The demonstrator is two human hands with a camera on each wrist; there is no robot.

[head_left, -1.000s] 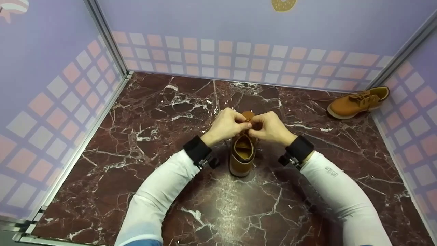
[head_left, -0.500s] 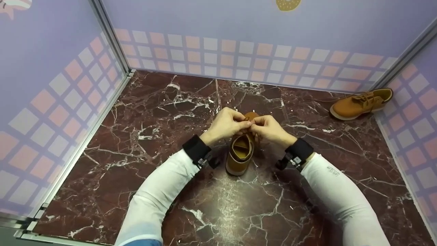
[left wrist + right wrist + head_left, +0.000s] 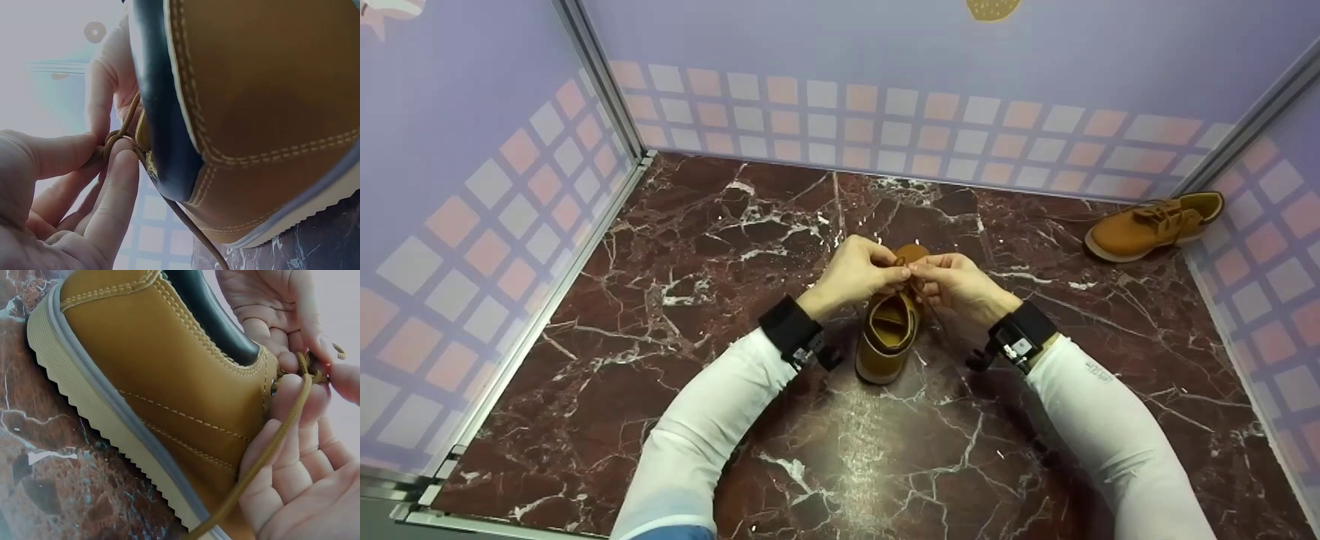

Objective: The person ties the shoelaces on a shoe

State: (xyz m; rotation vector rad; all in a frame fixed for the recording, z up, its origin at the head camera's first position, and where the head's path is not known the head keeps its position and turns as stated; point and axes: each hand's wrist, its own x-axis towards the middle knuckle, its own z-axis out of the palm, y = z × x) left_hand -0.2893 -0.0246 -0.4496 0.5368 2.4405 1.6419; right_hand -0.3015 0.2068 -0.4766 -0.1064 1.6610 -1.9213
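Observation:
A tan leather shoe (image 3: 885, 341) with a dark padded collar stands in the middle, its heel towards me. Over its tongue, my left hand (image 3: 851, 277) pinches the brown shoelace (image 3: 128, 115) between thumb and fingers. Opposite it, my right hand (image 3: 960, 285) pinches the same shoelace (image 3: 295, 410), the fingertips of both hands almost meeting. In the right wrist view the lace is looped at the fingertips, and one strand trails down past the shoe's side. The hands cover most of the shoe's front in the head view.
A matching tan shoe (image 3: 1151, 229) rests at the right, near the back corner. Small white crumbs lie on the dark red marbled surface (image 3: 735, 247) beyond my hands. Purple panels with a pink and white tile pattern (image 3: 900, 127) enclose the back and sides.
The shoe has turned slightly, its heel shifting left. My right hand has turned, and its lower fingers now show below the lace. The left hand keeps its pinch in almost the same place.

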